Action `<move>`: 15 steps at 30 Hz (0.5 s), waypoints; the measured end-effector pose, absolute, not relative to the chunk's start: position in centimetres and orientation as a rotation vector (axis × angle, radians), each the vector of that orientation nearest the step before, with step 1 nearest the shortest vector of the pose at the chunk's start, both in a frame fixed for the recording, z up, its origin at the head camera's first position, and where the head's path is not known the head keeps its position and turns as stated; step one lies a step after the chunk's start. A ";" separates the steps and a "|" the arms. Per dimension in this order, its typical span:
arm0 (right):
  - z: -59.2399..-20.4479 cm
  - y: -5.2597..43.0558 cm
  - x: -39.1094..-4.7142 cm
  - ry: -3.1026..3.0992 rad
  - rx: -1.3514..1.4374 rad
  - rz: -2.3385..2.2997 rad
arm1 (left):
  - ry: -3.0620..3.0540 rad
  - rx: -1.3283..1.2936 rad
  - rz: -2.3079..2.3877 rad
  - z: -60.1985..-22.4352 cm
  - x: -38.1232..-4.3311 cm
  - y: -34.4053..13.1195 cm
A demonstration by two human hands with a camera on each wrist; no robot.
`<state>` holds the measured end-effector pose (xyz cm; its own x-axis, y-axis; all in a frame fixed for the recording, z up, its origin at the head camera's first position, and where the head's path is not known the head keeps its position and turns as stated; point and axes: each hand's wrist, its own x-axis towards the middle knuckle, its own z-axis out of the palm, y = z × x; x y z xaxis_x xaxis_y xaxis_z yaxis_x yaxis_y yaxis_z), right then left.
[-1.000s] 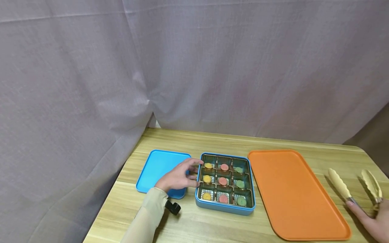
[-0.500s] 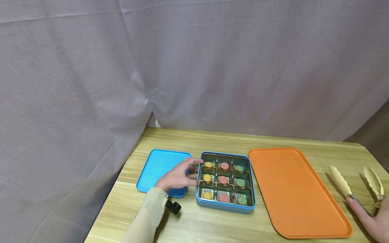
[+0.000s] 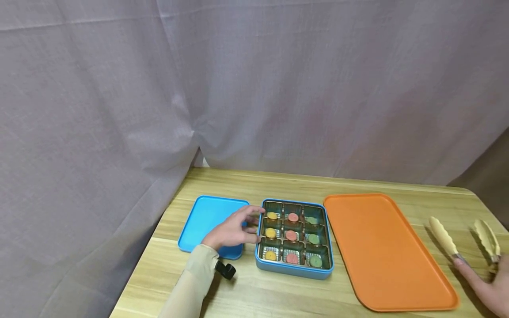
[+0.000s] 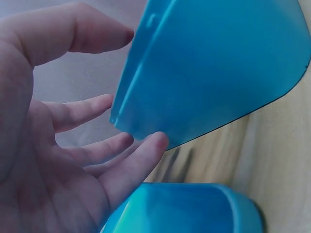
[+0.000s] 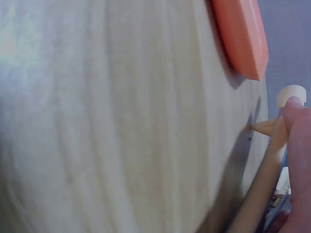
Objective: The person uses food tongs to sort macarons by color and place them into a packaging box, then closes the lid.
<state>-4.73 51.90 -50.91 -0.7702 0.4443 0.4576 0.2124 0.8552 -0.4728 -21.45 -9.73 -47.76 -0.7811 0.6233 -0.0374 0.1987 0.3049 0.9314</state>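
My left hand point(image 3: 232, 229) rests its spread fingertips at the left side of a blue box point(image 3: 292, 270). The left wrist view shows thumb and fingers loosely bent against the box wall point(image 4: 209, 68), not wrapped round it. Inside the box a clear divided insert has one small round piece per compartment: a yellow column point(image 3: 270, 232), a pink column point(image 3: 291, 235) and a green column point(image 3: 314, 239). At the far right my right hand point(image 3: 493, 293) holds tongs with cream scalloped tips point(image 3: 444, 236); their arms are spread apart, with nothing between the tips.
A flat blue lid point(image 3: 208, 216) lies left of the box, partly under my left hand in the head view. An orange tray point(image 3: 391, 256) lies between the box and the tongs. Behind the wooden table point(image 3: 298, 176) hangs a grey curtain point(image 3: 278, 88).
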 end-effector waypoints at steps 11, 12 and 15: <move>-49.1 49.8 -4.1 -2.520 -0.685 0.617 | 2.223 0.742 1.477 -46.9 -21.5 -10.7; -48.8 49.6 -4.2 -2.524 -0.652 0.602 | 2.223 0.752 1.484 -46.8 -21.5 -10.8; -47.7 48.7 -4.4 -2.564 -0.495 0.607 | 2.243 0.779 1.489 -46.6 -21.7 -11.2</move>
<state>-4.43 48.66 -47.67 -0.8311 0.4355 0.3458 0.2342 0.8382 -0.4925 -21.69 -11.21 -46.63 -0.7932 0.6086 0.0208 0.2555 0.3016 0.9186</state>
